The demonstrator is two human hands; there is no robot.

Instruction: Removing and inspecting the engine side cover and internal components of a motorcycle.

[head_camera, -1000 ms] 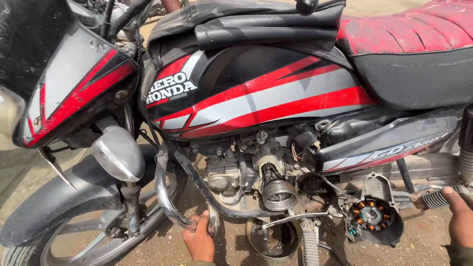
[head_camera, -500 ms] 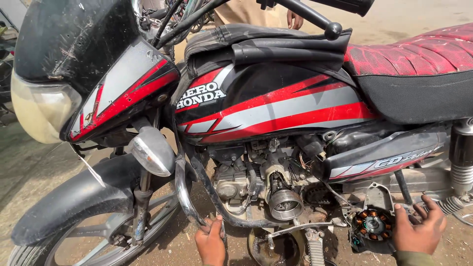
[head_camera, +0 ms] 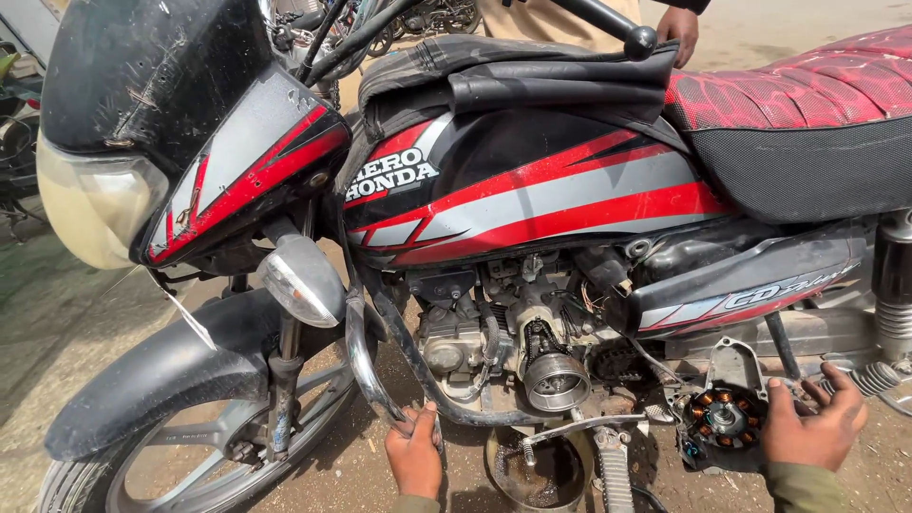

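A black, red and silver motorcycle [head_camera: 532,190] stands side-on in front of me, its engine [head_camera: 503,332] exposed with the side cover off. My left hand [head_camera: 415,454] grips the chrome crash guard tube [head_camera: 366,370] low beside the engine. My right hand [head_camera: 809,426] rests on the removed engine cover with its copper-wound stator coil [head_camera: 724,418], which hangs by wires near the footrest. A bare metal rotor [head_camera: 558,380] sticks out of the engine between my hands.
A round oil drain pan [head_camera: 537,470] sits on the dirt under the engine. The front wheel and mudguard [head_camera: 171,380] are at lower left, the rear shock spring [head_camera: 893,313] at right. Another person's hand [head_camera: 679,28] rests behind the seat.
The view has shifted so the motorcycle sits further right and looks closer. My right hand has settled on the stator cover. My left hand stays on the crash guard.
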